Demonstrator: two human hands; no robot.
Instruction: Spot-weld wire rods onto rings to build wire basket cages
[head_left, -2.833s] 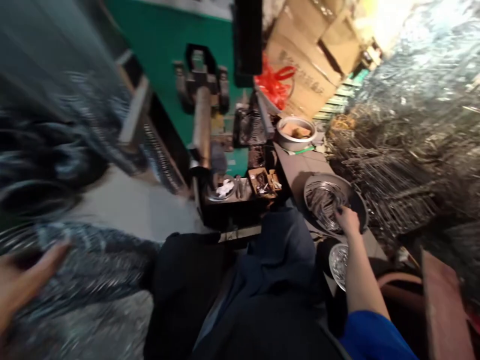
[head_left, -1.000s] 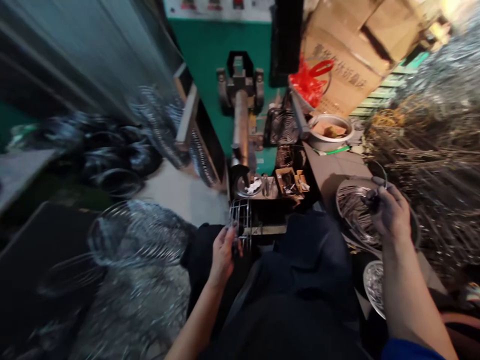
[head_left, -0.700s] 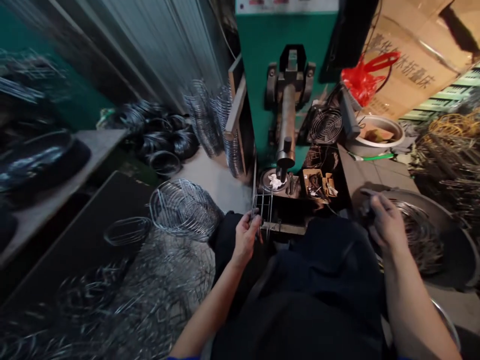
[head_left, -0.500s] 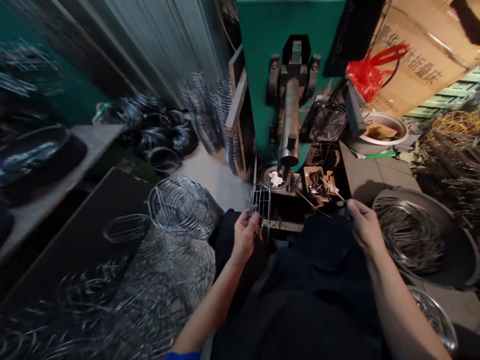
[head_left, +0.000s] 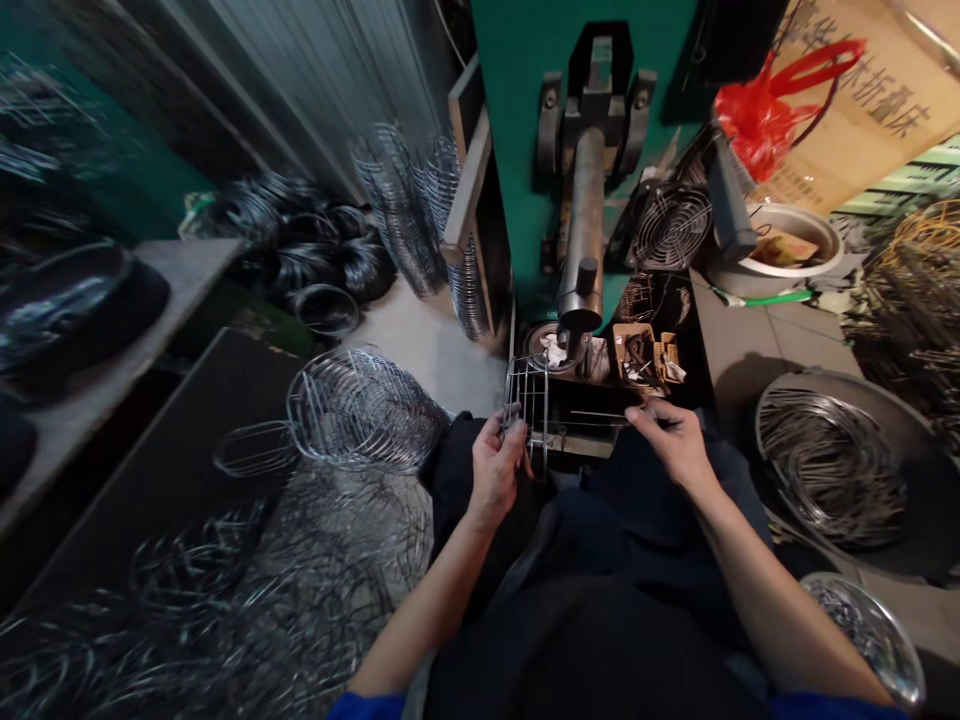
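Note:
My left hand (head_left: 498,462) is closed on the side of a small wire rack (head_left: 534,400), held upright over my lap. Between the fingertips of my right hand (head_left: 671,432) is a thin wire (head_left: 596,413), which points left toward the rack with a gap between them. Just beyond the rack is the green machine (head_left: 517,150), whose metal cylinder (head_left: 585,230) hangs above a round plate (head_left: 541,345) with a crumpled white scrap on it.
Wire frames are piled (head_left: 367,410) at my left, above loose wire pieces (head_left: 300,590). At the right stand a pan of wires (head_left: 832,460) and a clear bowl (head_left: 862,625). Small yellow boxes (head_left: 637,355) lie behind my right hand.
My right hand has moved left, toward the rack, and its wire now lies nearly level. My left hand still grips the rack. The view has shifted slightly.

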